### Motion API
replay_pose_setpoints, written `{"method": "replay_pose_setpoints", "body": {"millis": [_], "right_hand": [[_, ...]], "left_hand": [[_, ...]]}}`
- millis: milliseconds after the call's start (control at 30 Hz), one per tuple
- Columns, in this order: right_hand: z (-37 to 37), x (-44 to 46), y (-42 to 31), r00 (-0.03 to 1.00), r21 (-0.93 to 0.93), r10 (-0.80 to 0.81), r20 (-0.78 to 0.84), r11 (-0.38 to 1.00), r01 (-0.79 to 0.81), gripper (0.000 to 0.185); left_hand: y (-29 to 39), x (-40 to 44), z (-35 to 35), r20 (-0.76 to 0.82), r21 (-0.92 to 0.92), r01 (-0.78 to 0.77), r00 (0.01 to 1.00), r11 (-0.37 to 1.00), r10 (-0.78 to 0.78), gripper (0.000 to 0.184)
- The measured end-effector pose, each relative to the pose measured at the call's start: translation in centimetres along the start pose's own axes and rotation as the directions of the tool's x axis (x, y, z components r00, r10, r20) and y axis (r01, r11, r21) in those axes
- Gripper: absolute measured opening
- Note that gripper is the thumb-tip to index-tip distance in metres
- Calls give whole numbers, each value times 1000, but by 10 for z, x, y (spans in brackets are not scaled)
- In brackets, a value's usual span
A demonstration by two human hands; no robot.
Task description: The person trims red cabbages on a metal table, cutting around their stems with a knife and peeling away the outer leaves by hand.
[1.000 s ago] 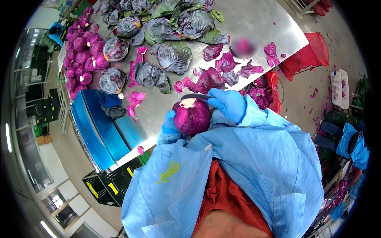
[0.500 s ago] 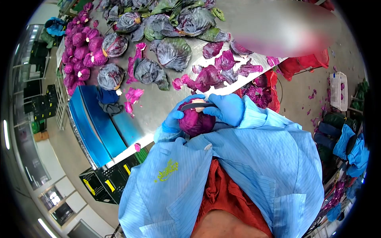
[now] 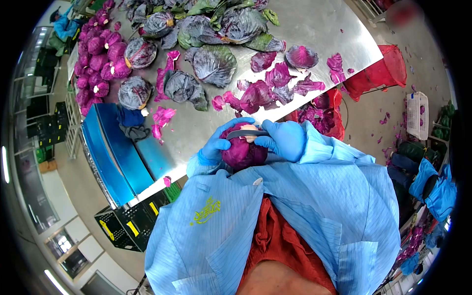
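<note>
Cradling a round red cabbage (image 3: 243, 156) just in front of our chest, by the near edge of the stainless-steel table (image 3: 327, 29), we have its pale stem end (image 3: 249, 127) facing up. The knife (image 3: 238, 133) lies across that stem end, its long axis running from nine to three o'clock. Our right hand (image 3: 285, 140), at three o'clock, grips the handle end and is nearer the stem; whether its thumb also presses the cabbage, we cannot tell. Our left hand (image 3: 215, 143) grasps the cabbage from nine round to twelve o'clock, with the blade's tip between thumb and fingers. The blade is dark, narrow and slightly curved; the cabbage is smooth, glossy and deep magenta, and our gloves are plain blue. From the cabbage, torn purple leaves (image 3: 257, 96) curl toward one o'clock, a red sack (image 3: 338, 123) stands at two, veined blue-grey cabbages (image 3: 214, 64) sit between eleven and twelve, and smooth magenta heads (image 3: 98, 62) pile up at ten.
</note>
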State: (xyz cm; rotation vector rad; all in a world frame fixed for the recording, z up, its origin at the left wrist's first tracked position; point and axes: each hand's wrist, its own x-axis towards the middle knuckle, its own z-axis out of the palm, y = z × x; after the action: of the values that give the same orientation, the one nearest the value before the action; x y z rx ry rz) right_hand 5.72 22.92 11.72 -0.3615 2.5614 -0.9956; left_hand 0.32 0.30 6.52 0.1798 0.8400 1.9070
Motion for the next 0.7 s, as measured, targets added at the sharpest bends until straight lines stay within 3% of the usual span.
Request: {"method": "replay_pose_setpoints", "body": {"millis": [300,700], "right_hand": [[-7,-3,-3,995,-23,18,94,1000,-16,52],[-13,-3,-4,984,-50,7,181,999,2,54]], "left_hand": [[2,1,-1,-39,131,55,998,990,-50,98],[3,6,-3,71,214,24,997,976,-40,101]]}}
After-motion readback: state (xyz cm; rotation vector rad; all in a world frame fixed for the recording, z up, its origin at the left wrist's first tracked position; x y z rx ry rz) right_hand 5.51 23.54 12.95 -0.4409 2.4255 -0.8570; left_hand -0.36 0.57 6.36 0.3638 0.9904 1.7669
